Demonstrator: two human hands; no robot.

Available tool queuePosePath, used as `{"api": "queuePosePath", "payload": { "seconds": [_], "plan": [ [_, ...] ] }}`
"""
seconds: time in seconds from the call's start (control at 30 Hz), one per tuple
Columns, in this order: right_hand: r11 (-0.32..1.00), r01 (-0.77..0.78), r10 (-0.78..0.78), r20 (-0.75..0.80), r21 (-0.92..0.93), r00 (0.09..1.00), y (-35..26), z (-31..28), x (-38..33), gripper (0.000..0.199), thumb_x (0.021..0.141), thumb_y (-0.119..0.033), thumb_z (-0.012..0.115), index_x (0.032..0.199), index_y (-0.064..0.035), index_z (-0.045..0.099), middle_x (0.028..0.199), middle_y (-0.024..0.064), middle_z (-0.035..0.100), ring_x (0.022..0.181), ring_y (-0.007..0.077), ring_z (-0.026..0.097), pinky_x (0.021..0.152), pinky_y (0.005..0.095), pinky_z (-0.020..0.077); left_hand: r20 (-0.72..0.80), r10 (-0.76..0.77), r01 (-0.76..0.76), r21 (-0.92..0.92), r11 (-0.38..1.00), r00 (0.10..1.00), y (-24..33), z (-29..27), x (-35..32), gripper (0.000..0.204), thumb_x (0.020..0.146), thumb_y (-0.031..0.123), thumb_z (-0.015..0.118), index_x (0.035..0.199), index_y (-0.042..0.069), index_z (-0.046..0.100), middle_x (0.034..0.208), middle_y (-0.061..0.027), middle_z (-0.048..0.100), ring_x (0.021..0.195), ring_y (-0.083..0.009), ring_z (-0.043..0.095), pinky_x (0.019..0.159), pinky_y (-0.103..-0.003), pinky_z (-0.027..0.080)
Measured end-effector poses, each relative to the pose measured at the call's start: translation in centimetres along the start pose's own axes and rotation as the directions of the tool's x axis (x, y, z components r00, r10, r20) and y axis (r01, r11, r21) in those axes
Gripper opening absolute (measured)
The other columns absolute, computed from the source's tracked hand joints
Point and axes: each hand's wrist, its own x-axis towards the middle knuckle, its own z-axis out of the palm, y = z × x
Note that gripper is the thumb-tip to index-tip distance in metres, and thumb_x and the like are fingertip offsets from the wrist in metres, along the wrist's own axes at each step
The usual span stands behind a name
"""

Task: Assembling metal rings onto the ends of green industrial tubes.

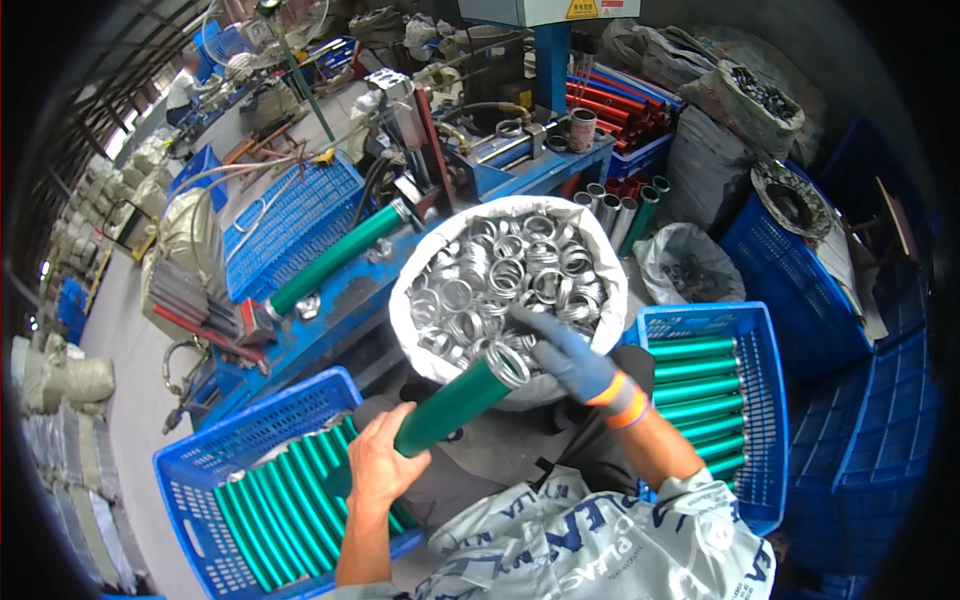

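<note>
Gripping a green tube (448, 412) round its lower end, the bare left hand (385, 465) sits at about seven o'clock from the centre of the head view, fingers wrapped shut on the barrel. The tube's long axis runs from that hand up toward one o'clock, and its upper end carries a silver metal ring (508, 364) at the mouth. The gloved right hand (565, 355) meets that end from three o'clock; its blue fingers lie curled at the ring and over the heap behind it, but I cannot tell whether they pinch the ring or merely rest on it. So the ring end lies just beside the right hand, well apart from the left.

Directly beyond, at twelve o'clock from the hands, a white sack (420, 345) stands open, full of loose silver rings (500, 265). At eight o'clock a blue plastic crate (190, 500) holds green tubes laid side by side; at four o'clock a second blue crate (760, 400) holds more, stacked crosswise. A blue machine bench (330, 310) runs from nine toward twelve o'clock with another green tube (335, 255) on it. A yellow rectangular warning label (582, 8) sits on a grey box at the top edge, and red tubes (615, 105) lie beneath it.
</note>
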Motion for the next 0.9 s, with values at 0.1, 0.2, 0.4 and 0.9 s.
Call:
{"api": "queuePosePath", "payload": {
  "seconds": [0.1, 0.2, 0.4, 0.9],
  "plan": [
    [0.532, 0.365, -0.373, 0.176, -0.764, 0.911, 3.1, -5.4, -0.2, 0.043, 0.092, -0.026, 0.082, 0.131, -0.0095, 0.081, 0.136, 0.0120, 0.076, 0.134, 0.0357, 0.068, 0.112, 0.0499, 0.0543, -0.013, -0.027, 0.025, -0.130, 0.991, 1.000, 0.4, -0.1, 0.0, 0.064, 0.074, 0.019, 0.092, 0.136, 0.013, 0.078, 0.114, -0.0152, 0.081, 0.106, -0.0398, 0.080, 0.093, -0.049, 0.065],
    [0.176, 0.332, -0.358, 0.254, -0.927, 0.898, 4.9, -6.2, -0.5, 0.028, 0.081, -0.032, 0.086, 0.104, -0.0158, 0.088, 0.123, 0.0090, 0.079, 0.134, 0.0339, 0.068, 0.116, 0.0545, 0.0498, -0.026, -0.037, 0.029, -0.251, 0.968, 0.999, 1.1, -0.5, 0.4, 0.061, 0.079, 0.022, 0.095, 0.136, 0.008, 0.077, 0.111, -0.0122, 0.082, 0.103, -0.0341, 0.081, 0.093, -0.045, 0.064],
    [0.155, 0.240, -0.138, 0.219, -0.958, 0.966, 5.7, -5.7, -0.3, 0.023, 0.078, -0.031, 0.087, 0.096, -0.0154, 0.087, 0.128, 0.0133, 0.078, 0.136, 0.0339, 0.068, 0.119, 0.0528, 0.0484, -0.175, -0.284, -0.072, -0.938, 0.339, 0.943, -0.8, 1.2, -0.3, 0.084, 0.091, 0.040, 0.094, 0.156, 0.000, 0.060, 0.123, -0.0150, 0.076, 0.110, -0.0235, 0.071, 0.100, -0.039, 0.057],
    [0.560, 0.110, -0.032, -0.111, 0.821, 0.993, 8.1, 0.8, -0.6, 0.086, 0.111, -0.031, 0.073, 0.178, 0.0049, 0.034, 0.173, 0.0190, 0.053, 0.156, 0.0264, 0.057, 0.131, 0.0413, 0.0443, 0.131, -0.644, -0.146, -0.922, -0.358, 0.753, 1.6, 7.7, 0.4, 0.058, 0.110, 0.051, 0.077, 0.143, 0.004, 0.067, 0.140, -0.0181, 0.077, 0.127, -0.0357, 0.078, 0.103, -0.053, 0.070]
  ]
}}
